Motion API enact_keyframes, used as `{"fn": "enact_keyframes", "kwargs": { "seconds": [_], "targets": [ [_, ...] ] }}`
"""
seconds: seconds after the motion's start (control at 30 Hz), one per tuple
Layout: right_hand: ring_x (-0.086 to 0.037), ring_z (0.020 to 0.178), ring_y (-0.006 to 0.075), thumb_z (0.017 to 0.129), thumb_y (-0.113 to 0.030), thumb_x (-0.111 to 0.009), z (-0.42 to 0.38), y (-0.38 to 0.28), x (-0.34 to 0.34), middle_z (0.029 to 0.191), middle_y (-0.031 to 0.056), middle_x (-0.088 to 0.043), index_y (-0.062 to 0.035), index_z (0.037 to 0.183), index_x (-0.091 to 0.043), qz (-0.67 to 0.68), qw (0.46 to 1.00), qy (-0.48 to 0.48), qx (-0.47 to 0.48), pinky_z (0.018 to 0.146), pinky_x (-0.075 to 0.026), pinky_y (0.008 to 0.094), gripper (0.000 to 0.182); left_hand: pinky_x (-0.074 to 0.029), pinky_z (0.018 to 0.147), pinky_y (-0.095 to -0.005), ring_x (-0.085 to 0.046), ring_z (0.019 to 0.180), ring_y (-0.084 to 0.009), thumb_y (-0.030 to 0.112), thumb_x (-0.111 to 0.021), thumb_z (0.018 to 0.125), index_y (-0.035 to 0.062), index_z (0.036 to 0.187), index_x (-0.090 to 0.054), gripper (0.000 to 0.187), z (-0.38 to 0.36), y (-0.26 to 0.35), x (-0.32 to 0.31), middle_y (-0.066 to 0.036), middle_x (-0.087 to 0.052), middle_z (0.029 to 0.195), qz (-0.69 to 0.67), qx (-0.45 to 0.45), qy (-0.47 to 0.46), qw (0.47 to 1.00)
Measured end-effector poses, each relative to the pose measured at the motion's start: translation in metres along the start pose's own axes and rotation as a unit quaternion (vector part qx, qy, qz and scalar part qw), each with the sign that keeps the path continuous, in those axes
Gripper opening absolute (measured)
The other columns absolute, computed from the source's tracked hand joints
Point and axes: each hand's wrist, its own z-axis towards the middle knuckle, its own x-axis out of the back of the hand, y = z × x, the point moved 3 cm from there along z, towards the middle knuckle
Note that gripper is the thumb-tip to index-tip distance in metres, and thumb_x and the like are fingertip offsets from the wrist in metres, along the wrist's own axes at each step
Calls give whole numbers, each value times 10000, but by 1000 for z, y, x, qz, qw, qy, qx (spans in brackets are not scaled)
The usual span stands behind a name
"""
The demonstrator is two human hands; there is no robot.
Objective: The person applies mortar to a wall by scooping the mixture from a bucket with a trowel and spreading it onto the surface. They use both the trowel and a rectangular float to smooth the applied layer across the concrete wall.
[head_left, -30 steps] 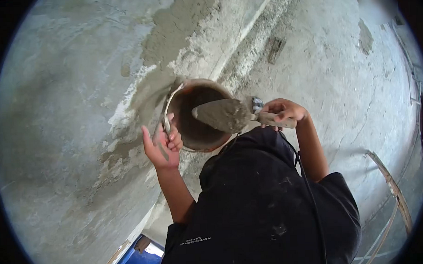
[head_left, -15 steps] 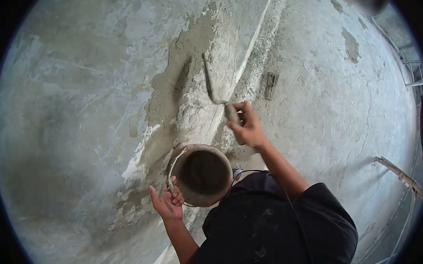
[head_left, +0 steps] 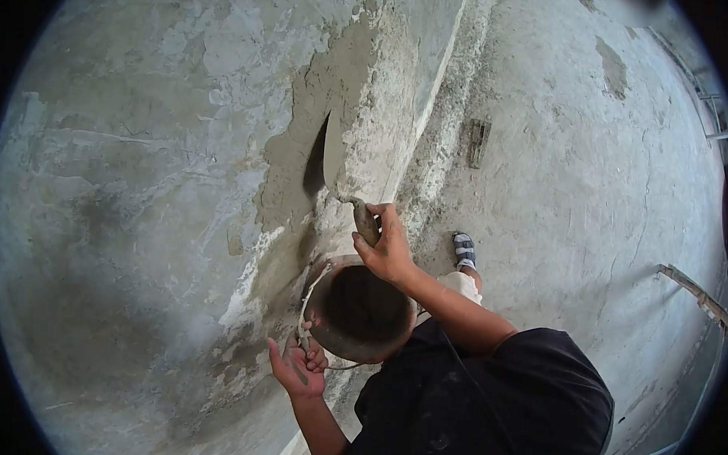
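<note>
My right hand [head_left: 387,247] grips the handle of a trowel [head_left: 334,155], whose pointed blade lies close to the wall beside a darker patch of fresh plaster [head_left: 286,166]. Whether the blade touches the wall I cannot tell. My left hand [head_left: 301,368] has its fingers curled round the handle at the rim of a round bucket [head_left: 324,341]; the thumb and part of the palm show, with a grey smear on the palm. The bucket's inside is dark, and its contents are hard to make out.
A rough grey wall [head_left: 139,227] fills the left side. On the floor [head_left: 562,172] lies a small flat piece [head_left: 479,143]. My sandalled foot [head_left: 463,250] is right of the bucket. A wooden bar [head_left: 695,296] stands at the far right.
My right hand and the trowel have moved left and slightly down, the blade now nearer the dark plaster. The bucket and my left hand have shifted slightly right. A foot has come into view.
</note>
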Motion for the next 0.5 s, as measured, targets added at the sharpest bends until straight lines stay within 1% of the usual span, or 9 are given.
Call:
{"fn": "enact_keyframes", "kwargs": {
  "seconds": [0.03,0.1,0.13,0.23,0.27,0.3,0.37,0.47,0.5],
  "targets": [
    [-586,926,324,793,-98,-704,0,3,-4,1029,204,-539,14,1216,-432,0,1000,2,1,823,-473,397,515,-205,448,-239,-256,450,-91,722,-360,893,5,1160,-556,789,1,0,1,-7,-359,593,0,-1,5,1000],
    [-561,915,279,785,-101,-723,-4,2,-10,1010,170,-521,31,1205,-462,12,998,23,53,805,-461,363,511,-203,448,-237,-256,450,-91,723,-362,892,3,1162,-554,793,2,-1,2,-6,-356,591,0,2,3,1000],
    [-559,942,282,788,-100,-719,-9,3,-11,1037,182,-520,31,1207,-456,27,999,4,28,815,-459,363,512,-201,447,-236,-256,450,-91,724,-363,891,0,1165,-551,797,3,-1,3,-5,-353,588,0,4,3,1000],
    [-559,932,289,788,-93,-717,-31,8,-12,1052,187,-524,35,1202,-451,-12,999,10,45,812,-461,364,509,-207,437,-238,-268,451,-100,738,-390,875,22,1164,-543,787,9,-1,5,-17,-361,603,10,24,-25,999],
    [-580,962,345,797,-101,-702,-35,10,-10,1063,201,-510,31,1234,-419,-11,1000,5,26,836,-474,404,537,-207,437,-238,-268,451,-100,738,-390,875,22,1164,-543,787,10,-1,5,-17,-361,603,10,24,-26,999],
    [-580,962,345,797,-101,-702,-35,11,-10,1063,201,-510,31,1234,-419,-11,1000,5,26,836,-474,404,537,-211,436,-239,-270,452,-100,739,-387,875,20,1168,-543,792,10,-1,6,-18,-368,606,13,25,-26,999],
    [-576,931,327,799,-101,-703,-35,13,-7,1054,196,-506,34,1227,-427,28,999,43,-16,825,-473,395,527,-215,436,-241,-273,454,-100,740,-385,875,17,1172,-542,797,10,-3,9,-19,-375,609,15,27,-24,999],
    [-566,892,309,796,-113,-715,-17,12,5,1040,189,-510,27,1215,-430,2,998,55,13,806,-468,388,526,-225,437,-241,-278,457,-100,733,-388,879,16,1197,-537,798,11,-5,10,-22,-390,617,12,22,-12,1000],
    [-563,883,303,795,-119,-719,-11,12,8,1042,189,-513,26,1210,-430,-2,998,62,21,801,-466,388,526,-224,431,-239,-279,454,-97,715,-372,894,-2,1204,-533,798,12,-5,9,-16,-391,618,7,17,-26,999]
  ]
}}
